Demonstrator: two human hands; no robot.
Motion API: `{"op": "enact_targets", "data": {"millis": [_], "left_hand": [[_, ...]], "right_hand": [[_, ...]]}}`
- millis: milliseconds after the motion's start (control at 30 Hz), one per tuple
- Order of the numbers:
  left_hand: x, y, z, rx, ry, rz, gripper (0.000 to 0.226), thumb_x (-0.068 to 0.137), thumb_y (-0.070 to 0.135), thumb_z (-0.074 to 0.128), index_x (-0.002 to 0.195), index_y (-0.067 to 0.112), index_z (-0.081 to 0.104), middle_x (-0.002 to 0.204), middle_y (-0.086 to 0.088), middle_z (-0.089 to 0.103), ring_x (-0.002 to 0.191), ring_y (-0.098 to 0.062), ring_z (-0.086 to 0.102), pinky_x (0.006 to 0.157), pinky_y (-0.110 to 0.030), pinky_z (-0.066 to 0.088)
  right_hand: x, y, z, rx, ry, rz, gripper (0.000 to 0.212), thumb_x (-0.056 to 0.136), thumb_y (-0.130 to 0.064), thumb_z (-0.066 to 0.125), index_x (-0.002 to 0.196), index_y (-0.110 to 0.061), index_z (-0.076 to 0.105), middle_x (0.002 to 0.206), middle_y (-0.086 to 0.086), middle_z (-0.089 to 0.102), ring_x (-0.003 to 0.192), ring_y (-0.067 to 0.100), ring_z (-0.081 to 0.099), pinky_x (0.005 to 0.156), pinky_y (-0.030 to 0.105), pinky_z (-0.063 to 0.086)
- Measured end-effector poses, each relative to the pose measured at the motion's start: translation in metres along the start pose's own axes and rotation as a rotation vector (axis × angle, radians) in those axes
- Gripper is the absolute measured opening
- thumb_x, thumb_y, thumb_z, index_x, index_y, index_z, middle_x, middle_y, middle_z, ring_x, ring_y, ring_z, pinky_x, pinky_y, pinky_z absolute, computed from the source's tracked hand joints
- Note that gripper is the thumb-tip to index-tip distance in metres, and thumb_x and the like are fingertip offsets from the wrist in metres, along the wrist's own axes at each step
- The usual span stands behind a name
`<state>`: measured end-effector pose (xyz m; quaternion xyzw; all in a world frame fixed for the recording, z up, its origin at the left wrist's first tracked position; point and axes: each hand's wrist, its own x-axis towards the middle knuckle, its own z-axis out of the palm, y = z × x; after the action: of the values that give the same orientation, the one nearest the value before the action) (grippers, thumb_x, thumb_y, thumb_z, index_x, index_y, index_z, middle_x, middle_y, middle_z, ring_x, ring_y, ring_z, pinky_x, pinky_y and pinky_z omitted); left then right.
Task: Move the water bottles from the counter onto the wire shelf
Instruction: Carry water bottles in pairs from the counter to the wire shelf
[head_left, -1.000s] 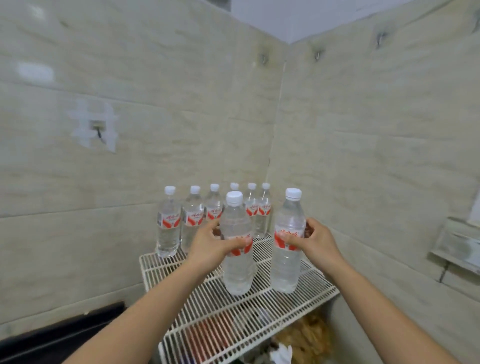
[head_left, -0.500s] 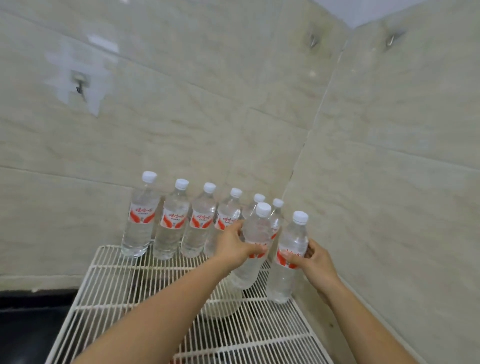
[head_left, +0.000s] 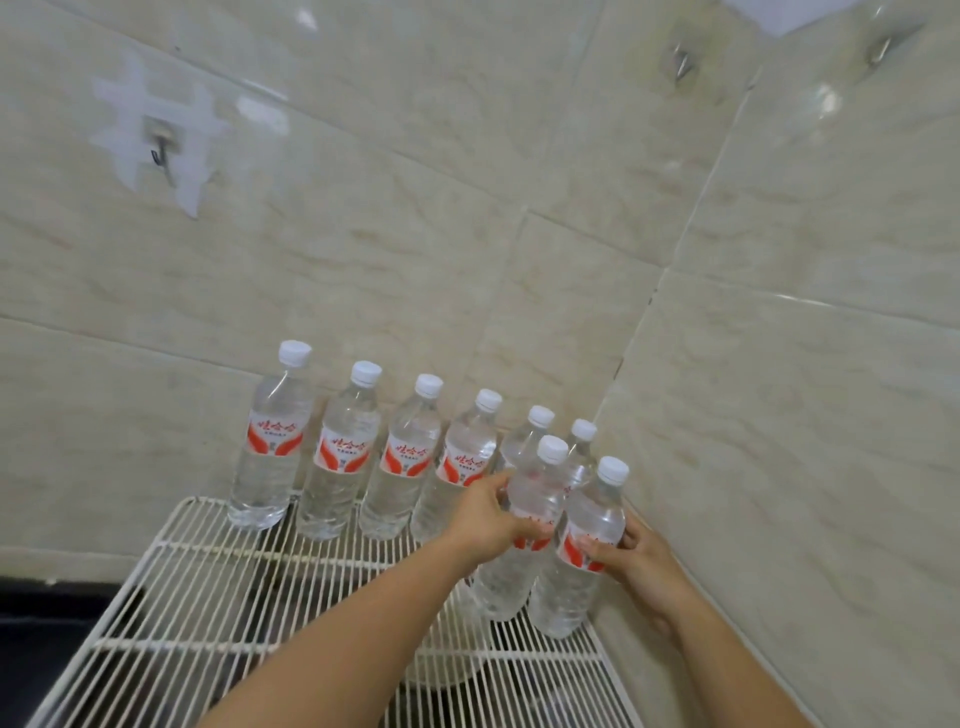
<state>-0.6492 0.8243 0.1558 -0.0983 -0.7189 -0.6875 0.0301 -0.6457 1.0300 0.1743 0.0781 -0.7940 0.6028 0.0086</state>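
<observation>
Both hands are at the right rear corner of the white wire shelf (head_left: 208, 582), each holding one water bottle. The left hand (head_left: 488, 525) wraps its fingers and thumb round the middle of the left bottle (head_left: 535, 488), covering most of the red-and-white label. The right hand (head_left: 636, 564) grips the right bottle (head_left: 597, 514) from the wall side, with its fingertips on the label. The two bottles stand upright, touching or nearly touching each other, and the right one is close to the side wall (head_left: 779, 415). Their bases are down at the shelf wires, but I cannot tell whether they rest on them or hang just above.

Behind them a row (head_left: 343, 457) of six more bottles, all with white caps and the same labels, stands upright along the back wall (head_left: 363, 260). The row runs from the shelf's left rear edge into the corner. The two held bottles are just in front of its right end and partly hide the last two bottles.

Through the wires under the left forearm a pale round thing (head_left: 452, 654) shows, too blurred to identify. A hook (head_left: 161, 156) in a patch of white tape is fixed to the back wall, upper left.
</observation>
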Motion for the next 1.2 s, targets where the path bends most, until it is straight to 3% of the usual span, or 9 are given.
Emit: {"op": "enact_targets", "data": {"millis": [133,367,500,633,767,933,1000,1100,1200], "left_hand": [[0.005,-0.001,0.004,0.047,-0.035,0.031,0.061,0.069,0.007,0.083,0.123,0.022,0.06,0.107,0.007,0.069,0.092,-0.001,0.061,0.078,-0.02,0.053],[0.007,-0.007,0.018,0.069,0.106,0.024,0.061,0.062,0.024,0.088,0.117,0.03,0.062,0.103,0.013,0.07,0.098,-0.009,0.064,0.088,-0.036,0.056],[0.004,-0.005,0.021,0.099,0.101,0.033,0.068,0.061,0.026,0.088,0.123,0.032,0.059,0.11,0.012,0.069,0.103,-0.012,0.063,0.088,-0.04,0.056],[0.0,0.0,0.021,0.109,0.081,0.024,0.07,0.065,0.023,0.086,0.127,0.032,0.055,0.116,0.01,0.068,0.108,-0.012,0.062,0.093,-0.039,0.054],[-0.005,-0.001,0.021,0.128,0.027,-0.009,0.077,0.072,0.017,0.082,0.138,0.028,0.045,0.128,0.007,0.062,0.119,-0.016,0.057,0.099,-0.032,0.047],[-0.019,-0.005,0.017,0.159,0.012,-0.043,0.078,0.08,0.012,0.074,0.146,0.026,0.034,0.137,0.004,0.056,0.125,-0.018,0.054,0.102,-0.028,0.042],[-0.026,-0.004,0.015,0.203,0.022,-0.043,0.082,0.081,0.018,0.074,0.148,0.026,0.029,0.142,0.004,0.051,0.129,-0.02,0.05,0.107,-0.034,0.041],[-0.04,0.001,0.008,0.255,0.044,-0.041,0.076,0.086,0.021,0.068,0.15,0.026,0.026,0.145,0.002,0.047,0.13,-0.022,0.048,0.097,-0.023,0.04],[-0.059,0.006,-0.007,0.336,0.095,-0.032,0.067,0.09,0.023,0.063,0.148,0.023,0.031,0.147,0.0,0.045,0.119,-0.019,0.055,0.088,-0.023,0.043]], "right_hand": [[0.009,0.0,-0.007,0.081,-0.097,0.002,0.06,0.068,-0.011,0.083,0.123,-0.022,0.062,0.119,0.006,0.071,0.111,0.026,0.067,0.097,0.044,0.05],[0.013,0.004,-0.009,0.136,-0.16,0.024,0.071,0.063,-0.01,0.085,0.128,-0.019,0.057,0.121,0.009,0.07,0.112,0.027,0.066,0.088,0.035,0.054],[0.01,0.004,-0.012,0.144,-0.144,0.048,0.063,0.069,0.001,0.076,0.127,-0.017,0.057,0.117,0.01,0.072,0.107,0.027,0.068,0.079,0.03,0.056],[0.009,0.007,-0.012,0.122,-0.134,0.067,0.064,0.067,-0.004,0.077,0.126,-0.02,0.059,0.12,0.012,0.07,0.114,0.033,0.064,0.098,0.047,0.049],[0.005,0.007,-0.01,0.04,-0.005,0.087,0.053,0.065,0.001,0.074,0.115,-0.016,0.067,0.11,0.01,0.074,0.107,0.031,0.068,0.101,0.05,0.048],[-0.003,-0.001,0.0,-0.06,0.194,0.086,0.049,0.069,0.012,0.072,0.114,-0.006,0.065,0.103,0.007,0.074,0.097,0.025,0.069,0.088,0.04,0.055],[-0.009,-0.008,0.005,-0.078,0.274,0.064,0.055,0.068,0.012,0.074,0.118,-0.008,0.06,0.107,0.005,0.07,0.097,0.022,0.067,0.079,0.031,0.053],[-0.023,-0.016,0.015,-0.185,0.446,0.006,0.067,0.072,-0.001,0.078,0.132,-0.008,0.048,0.112,0.002,0.059,0.1,0.021,0.06,0.081,0.03,0.049],[-0.049,-0.019,0.034,-0.342,0.627,-0.052,0.052,0.077,-0.02,0.077,0.121,-0.013,0.051,0.106,0.0,0.058,0.092,0.018,0.059,0.078,0.034,0.046]]}}
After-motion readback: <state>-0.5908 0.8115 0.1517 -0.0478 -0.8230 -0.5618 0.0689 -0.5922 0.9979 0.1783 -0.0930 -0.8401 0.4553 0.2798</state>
